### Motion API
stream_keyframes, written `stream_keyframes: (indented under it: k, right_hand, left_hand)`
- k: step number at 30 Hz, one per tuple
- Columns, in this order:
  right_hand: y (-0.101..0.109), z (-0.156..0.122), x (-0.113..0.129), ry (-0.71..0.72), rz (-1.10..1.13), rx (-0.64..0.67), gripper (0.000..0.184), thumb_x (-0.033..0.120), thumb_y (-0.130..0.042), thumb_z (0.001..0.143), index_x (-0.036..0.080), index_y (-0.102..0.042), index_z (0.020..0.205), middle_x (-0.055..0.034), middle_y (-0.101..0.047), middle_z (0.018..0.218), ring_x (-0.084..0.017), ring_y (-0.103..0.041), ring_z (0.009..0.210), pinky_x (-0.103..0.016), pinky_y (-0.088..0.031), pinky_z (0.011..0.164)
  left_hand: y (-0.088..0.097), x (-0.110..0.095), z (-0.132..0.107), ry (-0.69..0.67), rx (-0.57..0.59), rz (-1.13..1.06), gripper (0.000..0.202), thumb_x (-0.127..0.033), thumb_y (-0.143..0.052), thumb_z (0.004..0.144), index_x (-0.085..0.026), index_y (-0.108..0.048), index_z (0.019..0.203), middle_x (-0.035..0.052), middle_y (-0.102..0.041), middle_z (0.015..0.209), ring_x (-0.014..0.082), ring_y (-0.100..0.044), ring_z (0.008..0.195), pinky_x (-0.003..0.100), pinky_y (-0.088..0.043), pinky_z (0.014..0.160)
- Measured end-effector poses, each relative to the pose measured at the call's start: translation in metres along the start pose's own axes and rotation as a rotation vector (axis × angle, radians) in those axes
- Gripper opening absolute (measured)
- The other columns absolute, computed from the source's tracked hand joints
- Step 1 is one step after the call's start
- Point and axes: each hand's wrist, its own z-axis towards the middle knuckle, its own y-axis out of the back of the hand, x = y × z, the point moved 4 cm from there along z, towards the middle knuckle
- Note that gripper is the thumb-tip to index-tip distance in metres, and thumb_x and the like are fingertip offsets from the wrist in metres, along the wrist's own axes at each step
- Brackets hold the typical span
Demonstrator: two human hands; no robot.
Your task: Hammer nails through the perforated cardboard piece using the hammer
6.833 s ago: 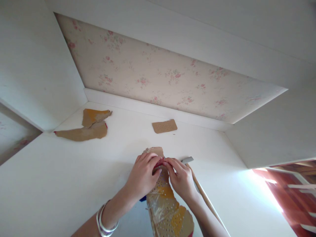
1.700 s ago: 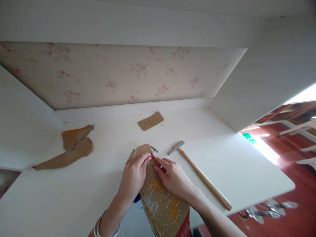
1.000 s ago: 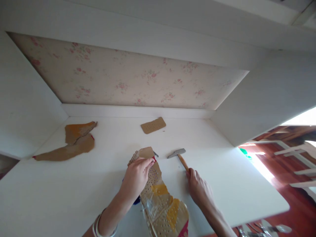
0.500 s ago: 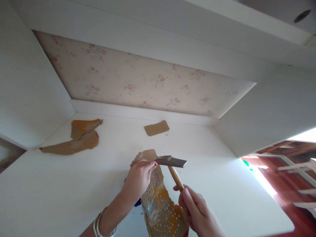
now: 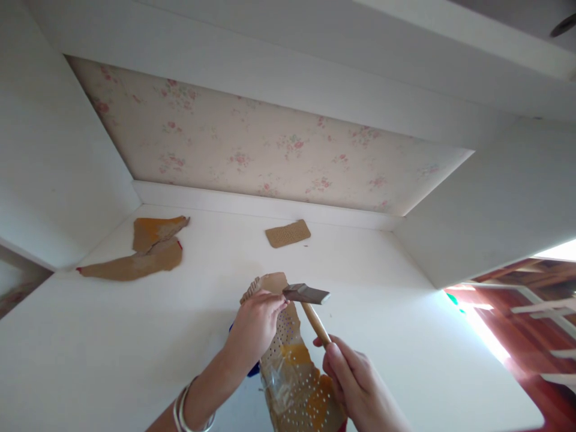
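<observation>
My right hand (image 5: 355, 381) is wrapped round the wooden handle of a hammer (image 5: 308, 293), whose grey metal head lies level just at my left fingertips. My left hand (image 5: 254, 321) is closed in a pinch over the upper part of a torn piece of cardboard (image 5: 294, 384). What it pinches is hidden behind the fingers and the hammer head. Many small holes dot the brown cardboard, which has orange patches and a strip of clear tape. Under its left edge a dark blue thing (image 5: 253, 370) shows in part.
A small brown cardboard piece (image 5: 288, 233) lies on the white tabletop (image 5: 216, 252) towards the back. Torn cardboard scraps (image 5: 148, 261) are at the left. White panels rise at both sides, with flowered wallpaper (image 5: 270, 144) behind. Beyond the right edge is a reddish floor (image 5: 504, 336).
The hammer head has shifted a little left, closer over my left fingertips, and my right hand moved with it. My left hand keeps its pinch on the same spot.
</observation>
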Motion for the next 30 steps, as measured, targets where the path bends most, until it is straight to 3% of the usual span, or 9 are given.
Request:
stream_keyframes:
  k: [30]
  right_hand:
    - [-0.0015,-0.0003,0.0046,0.043,-0.085,-0.013,0.060,0.067,-0.031,0.093,0.020,-0.067,0.105,0.0021,-0.053,0.060,-0.013,-0.048,0.051,-0.022,-0.039,0.046]
  left_hand:
    - [-0.0002,0.0000,-0.0006,0.005,0.008,0.014,0.022,-0.006,-0.057,0.088,-0.021,-0.072,0.089,0.0025,-0.075,0.085,0.0196,-0.069,0.079,0.034,-0.058,0.074]
